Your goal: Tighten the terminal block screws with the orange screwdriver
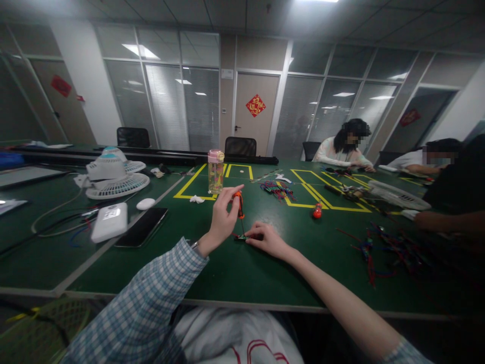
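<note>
My left hand [225,215] is closed around the orange and black handle of a screwdriver [239,206], which stands upright with its shaft pointing down. The tip of the shaft meets a small dark circuit board [240,238] lying on the green table [212,273]. From the right, my right hand [267,239] pinches the board's right end between thumb and fingers, low on the tabletop. A short red wire shows at the board's left side. Finer details of the board are too small to make out.
Beyond my hands stand a pink-lidded bottle [215,172] and a bundle of coloured wires [278,190]. A red screwdriver [317,210] lies to the right, near more wired boards [390,250]. A phone [142,227], white power bank [109,222] and fan [115,174] are left. Co-workers sit at right.
</note>
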`<state>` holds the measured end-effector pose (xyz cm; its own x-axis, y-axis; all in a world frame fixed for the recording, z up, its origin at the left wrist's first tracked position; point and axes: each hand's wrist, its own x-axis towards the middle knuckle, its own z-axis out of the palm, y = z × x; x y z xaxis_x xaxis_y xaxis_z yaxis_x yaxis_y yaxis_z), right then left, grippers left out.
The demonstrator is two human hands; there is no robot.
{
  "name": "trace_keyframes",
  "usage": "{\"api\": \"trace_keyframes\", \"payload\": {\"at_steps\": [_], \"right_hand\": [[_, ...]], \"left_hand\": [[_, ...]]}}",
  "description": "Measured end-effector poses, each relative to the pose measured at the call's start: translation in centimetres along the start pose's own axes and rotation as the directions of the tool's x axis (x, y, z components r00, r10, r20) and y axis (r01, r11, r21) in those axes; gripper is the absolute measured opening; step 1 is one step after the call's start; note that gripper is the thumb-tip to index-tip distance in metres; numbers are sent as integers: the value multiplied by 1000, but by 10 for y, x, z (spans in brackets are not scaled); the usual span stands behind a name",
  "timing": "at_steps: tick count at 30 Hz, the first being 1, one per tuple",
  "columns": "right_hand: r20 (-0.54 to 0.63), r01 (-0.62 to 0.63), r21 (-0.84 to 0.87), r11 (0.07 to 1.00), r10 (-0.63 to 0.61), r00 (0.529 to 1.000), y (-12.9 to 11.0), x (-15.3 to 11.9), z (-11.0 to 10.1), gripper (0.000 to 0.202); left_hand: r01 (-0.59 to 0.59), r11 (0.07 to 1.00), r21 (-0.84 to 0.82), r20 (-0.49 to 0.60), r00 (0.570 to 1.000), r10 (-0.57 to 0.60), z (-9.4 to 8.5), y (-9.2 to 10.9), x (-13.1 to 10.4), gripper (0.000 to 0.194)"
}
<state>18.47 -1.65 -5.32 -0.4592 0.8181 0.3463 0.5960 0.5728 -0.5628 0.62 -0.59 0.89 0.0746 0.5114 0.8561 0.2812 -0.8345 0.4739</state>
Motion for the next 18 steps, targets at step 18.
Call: {"api": "trace_keyframes", "payload": {"at_steps": [18], "right_hand": [[-7,-5,4,1000,5,1000,-1,-1,0,17]], "left_hand": [[25,1000,-5,-15,1000,-25,1,1,0,18]]}}
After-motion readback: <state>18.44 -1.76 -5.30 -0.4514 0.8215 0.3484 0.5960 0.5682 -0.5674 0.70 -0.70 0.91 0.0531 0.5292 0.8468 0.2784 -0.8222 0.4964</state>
